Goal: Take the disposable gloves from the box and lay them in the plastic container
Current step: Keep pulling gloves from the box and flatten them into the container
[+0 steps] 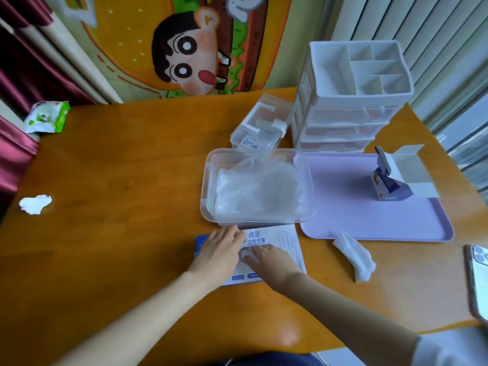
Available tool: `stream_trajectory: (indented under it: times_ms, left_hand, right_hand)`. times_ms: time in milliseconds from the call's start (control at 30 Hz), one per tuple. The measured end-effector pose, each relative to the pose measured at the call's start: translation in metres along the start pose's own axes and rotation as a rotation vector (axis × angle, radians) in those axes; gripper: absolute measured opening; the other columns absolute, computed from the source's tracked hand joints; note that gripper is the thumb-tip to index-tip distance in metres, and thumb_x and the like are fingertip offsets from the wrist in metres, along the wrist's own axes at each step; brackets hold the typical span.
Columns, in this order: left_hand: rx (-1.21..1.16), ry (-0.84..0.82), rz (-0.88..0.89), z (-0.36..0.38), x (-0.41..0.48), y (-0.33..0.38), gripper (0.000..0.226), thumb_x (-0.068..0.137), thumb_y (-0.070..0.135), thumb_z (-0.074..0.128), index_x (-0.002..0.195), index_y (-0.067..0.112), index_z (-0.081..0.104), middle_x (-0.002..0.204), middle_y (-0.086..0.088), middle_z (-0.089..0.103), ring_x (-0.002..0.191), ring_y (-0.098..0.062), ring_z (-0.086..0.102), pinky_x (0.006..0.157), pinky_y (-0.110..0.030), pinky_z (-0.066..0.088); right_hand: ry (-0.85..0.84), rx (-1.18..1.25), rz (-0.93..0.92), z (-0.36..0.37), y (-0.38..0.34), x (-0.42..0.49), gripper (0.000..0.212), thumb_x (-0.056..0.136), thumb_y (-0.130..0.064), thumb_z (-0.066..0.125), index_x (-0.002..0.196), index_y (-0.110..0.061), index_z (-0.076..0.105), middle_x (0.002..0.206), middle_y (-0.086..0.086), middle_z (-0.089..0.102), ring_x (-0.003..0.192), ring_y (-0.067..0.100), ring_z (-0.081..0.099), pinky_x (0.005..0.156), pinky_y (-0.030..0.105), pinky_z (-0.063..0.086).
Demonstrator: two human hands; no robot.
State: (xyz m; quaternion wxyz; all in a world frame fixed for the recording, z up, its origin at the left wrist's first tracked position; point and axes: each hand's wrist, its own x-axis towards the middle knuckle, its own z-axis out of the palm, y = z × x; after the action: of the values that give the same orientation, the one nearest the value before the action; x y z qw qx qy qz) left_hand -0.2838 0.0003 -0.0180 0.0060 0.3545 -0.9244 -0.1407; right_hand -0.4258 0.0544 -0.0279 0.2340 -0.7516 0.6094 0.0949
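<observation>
The white and blue glove box [274,239] lies flat on the wooden table, just in front of the clear plastic container [208,180]. A pile of thin clear disposable gloves [258,188] fills that container. My left hand [219,252] rests flat on the left part of the box, fingers straight. My right hand [269,260] lies on the middle of the box, fingertips at its opening where a bit of clear glove shows; whether they pinch it I cannot tell.
A lilac tray [369,220] holds a small opened blue carton [390,180]. Behind stand a white drawer organiser [351,101] and a clear lidded box [258,125]. A tissue [353,257], a phone [478,281], a crumpled paper [35,204] and a wipes pack [47,117] lie around.
</observation>
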Motion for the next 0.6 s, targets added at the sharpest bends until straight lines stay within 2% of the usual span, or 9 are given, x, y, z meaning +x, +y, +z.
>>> stream_trajectory:
  times_ms: [67,133,200,300,433,533,600]
  left_hand:
    - [0.026,-0.08,-0.102,0.01,-0.008,-0.005,0.034,0.094,0.012,0.051,0.126,0.017,0.043,0.124,0.0,0.043,0.115,-0.019,0.047,0.093,-0.029,0.043]
    - [0.01,-0.119,-0.148,0.014,-0.014,-0.007,0.033,0.098,0.016,0.045,0.13,0.019,0.04,0.132,0.001,0.039,0.123,-0.016,0.039,0.098,-0.028,0.042]
    - [-0.019,-0.133,-0.158,0.015,-0.016,-0.005,0.031,0.098,0.019,0.046,0.129,0.019,0.043,0.133,0.001,0.038,0.124,-0.015,0.038,0.098,-0.027,0.042]
    - [-0.042,-0.168,-0.177,0.016,-0.014,-0.005,0.038,0.095,0.023,0.053,0.131,0.019,0.042,0.135,0.001,0.036,0.126,-0.015,0.037,0.098,-0.027,0.044]
    - [-0.046,-0.209,-0.199,0.016,-0.014,-0.007,0.057,0.093,0.029,0.058,0.143,0.02,0.032,0.139,0.001,0.032,0.129,-0.017,0.035,0.098,-0.029,0.046]
    - [-0.029,-0.232,-0.203,0.012,-0.013,-0.004,0.062,0.092,0.033,0.059,0.146,0.021,0.029,0.139,0.0,0.031,0.129,-0.017,0.035,0.095,-0.028,0.047]
    - [-0.017,-0.234,-0.208,0.01,-0.012,-0.002,0.064,0.092,0.034,0.06,0.146,0.023,0.028,0.142,-0.001,0.03,0.131,-0.017,0.034,0.095,-0.027,0.048]
  right_hand:
    - [0.007,0.034,0.088,0.007,0.0,0.01,0.021,0.093,0.001,0.041,0.106,-0.013,0.049,0.099,0.011,0.056,0.087,0.032,0.055,0.068,0.033,0.039]
    - [0.028,0.173,0.221,0.011,0.002,0.018,0.012,0.093,-0.006,0.043,0.091,-0.013,0.052,0.086,0.007,0.052,0.073,0.026,0.047,0.063,0.029,0.038]
    - [0.051,0.313,0.31,0.014,0.004,0.021,0.013,0.091,-0.01,0.046,0.081,-0.012,0.053,0.082,0.007,0.053,0.07,0.024,0.047,0.06,0.028,0.038]
    - [0.074,0.455,0.335,0.011,0.006,0.018,0.016,0.09,-0.018,0.053,0.084,-0.01,0.066,0.079,0.007,0.061,0.07,0.023,0.054,0.061,0.027,0.041]
    - [0.176,0.592,0.321,0.005,0.012,0.008,0.022,0.083,-0.029,0.068,0.073,-0.01,0.062,0.069,0.004,0.054,0.062,0.018,0.042,0.054,0.025,0.031]
    - [0.26,0.644,0.291,0.0,0.02,-0.002,0.007,0.083,-0.015,0.069,0.08,-0.009,0.069,0.076,0.0,0.064,0.067,0.011,0.052,0.057,0.012,0.035]
    - [0.337,0.67,0.288,-0.005,0.027,-0.009,0.006,0.084,-0.006,0.065,0.081,-0.007,0.071,0.079,0.0,0.067,0.065,0.002,0.052,0.058,0.007,0.037]
